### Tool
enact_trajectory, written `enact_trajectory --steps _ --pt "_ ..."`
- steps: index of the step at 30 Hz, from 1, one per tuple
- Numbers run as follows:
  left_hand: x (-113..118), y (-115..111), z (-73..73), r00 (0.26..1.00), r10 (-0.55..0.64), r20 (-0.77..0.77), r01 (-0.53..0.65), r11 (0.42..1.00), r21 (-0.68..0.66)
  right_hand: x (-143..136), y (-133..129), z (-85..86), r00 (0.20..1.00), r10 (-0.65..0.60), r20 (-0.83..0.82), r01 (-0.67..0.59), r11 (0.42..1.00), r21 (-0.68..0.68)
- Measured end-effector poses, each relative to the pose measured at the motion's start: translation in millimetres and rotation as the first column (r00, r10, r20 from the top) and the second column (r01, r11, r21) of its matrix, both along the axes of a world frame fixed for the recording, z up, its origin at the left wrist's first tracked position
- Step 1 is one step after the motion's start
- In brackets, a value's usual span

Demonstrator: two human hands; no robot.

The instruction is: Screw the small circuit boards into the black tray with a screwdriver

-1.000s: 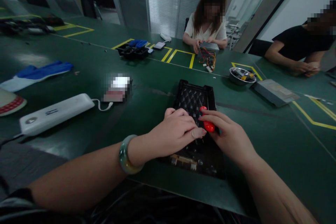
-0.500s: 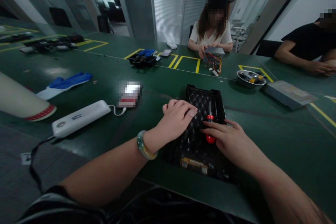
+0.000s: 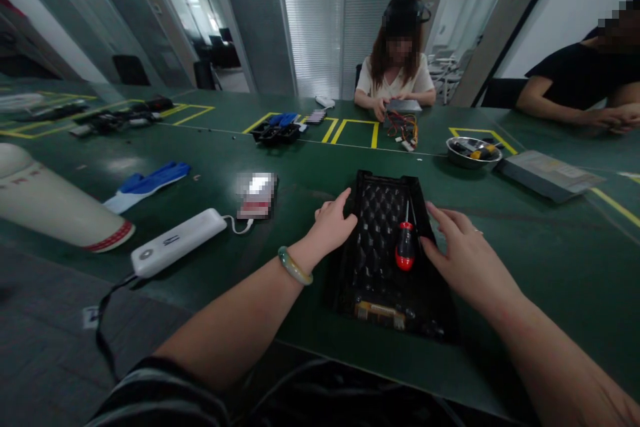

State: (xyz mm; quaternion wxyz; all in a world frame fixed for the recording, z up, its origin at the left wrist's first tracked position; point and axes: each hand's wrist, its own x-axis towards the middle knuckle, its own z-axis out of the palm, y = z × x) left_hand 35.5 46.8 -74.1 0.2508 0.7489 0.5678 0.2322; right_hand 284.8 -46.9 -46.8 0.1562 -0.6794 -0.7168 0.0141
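In front of me a black plastic tray-like panel (image 3: pixel 381 230) with a bumpy, quilted-looking inside lies on the table. A screwdriver (image 3: pixel 405 247) with a red and black handle rests in it towards the right side, its shaft pointing away. My left hand (image 3: pixel 334 223) is at the panel's left edge, index finger and thumb stretched apart. At the right edge, my right hand (image 3: pixel 457 240) has its fingers spread, the thumb near the rim beside the screwdriver handle. Whether either hand presses on the rim is hard to see. A brown label-like piece (image 3: pixel 380 313) shows at the panel's near end.
Left of the panel lie a white power bank (image 3: pixel 177 243), a cabled, blurred phone-like device (image 3: pixel 257 195) and a blue-white glove (image 3: pixel 150 183). A metal bowl of tools (image 3: pixel 473 153) and a grey flat box (image 3: pixel 550 175) stand right. Across the table, a person handles a wired grey box (image 3: pixel 404 107).
Both hands have moved apart, from over the panel to its left and right edges. My right hand has come away from the screwdriver, which lies in the panel. The view has shifted slightly.
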Motion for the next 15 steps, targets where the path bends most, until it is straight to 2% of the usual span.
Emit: enact_trajectory --steps 2,6,10,15 --pt "1.4 0.7 -1.0 1.0 -0.017 0.0 0.017 0.999 -0.032 2.7 2.7 -8.1 0.996 -0.088 -0.023 0.087 0.995 -0.046" --pt "3.1 -2.1 -0.3 0.999 -0.048 0.011 0.049 0.996 -0.075 7.6 9.5 -21.1 0.99 -0.119 -0.081 0.099 0.972 -0.214" --pt "1.7 -2.0 -0.1 0.997 -0.051 0.065 0.055 0.996 -0.07 10.7 13.7 -20.4 0.982 -0.131 -0.135 0.084 0.947 -0.309" --pt "0.2 5.8 -4.5 0.988 -0.025 0.151 0.033 0.998 -0.052 18.4 17.3 -14.9 0.966 -0.112 -0.234 0.027 0.94 -0.339"
